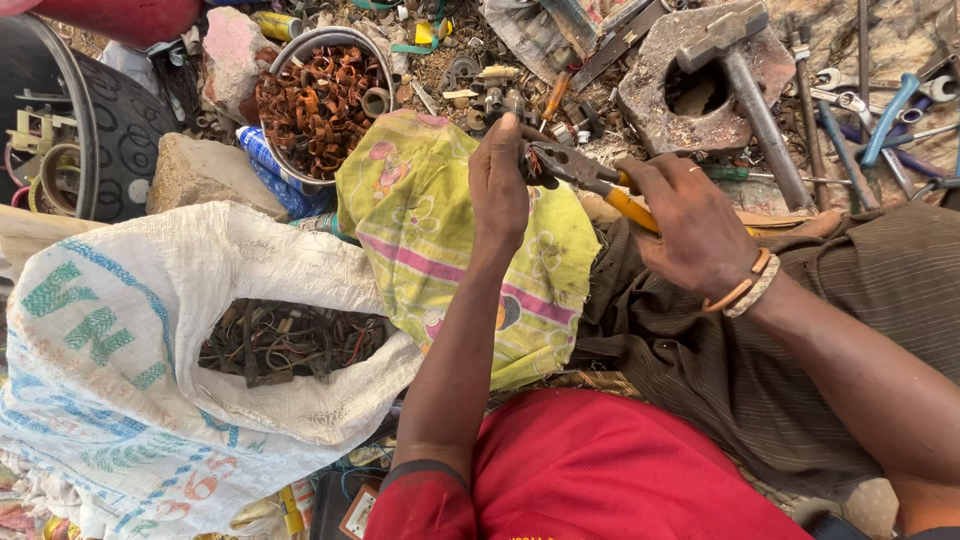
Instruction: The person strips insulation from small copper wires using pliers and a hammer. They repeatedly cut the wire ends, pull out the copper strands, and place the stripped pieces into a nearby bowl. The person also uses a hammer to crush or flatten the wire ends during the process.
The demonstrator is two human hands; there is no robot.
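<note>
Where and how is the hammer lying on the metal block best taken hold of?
Probably by the bare handle, low down near its free end, coming from above. The hammer lies with its head propped on the metal block, and its long straight handle slants down toward the right hand. That hand would first have to let go of the pliers.

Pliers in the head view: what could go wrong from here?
1. The left hand pinches a small part right at the nose of the pliers; a slip could nip the fingertips.
2. The right hand grips only the yellow handles, so the piece may spring loose into the scrap clutter ahead.
3. Work is done above the yellow cloth on the lap; sharp offcuts may drop there, or miss the open white sack.
</note>
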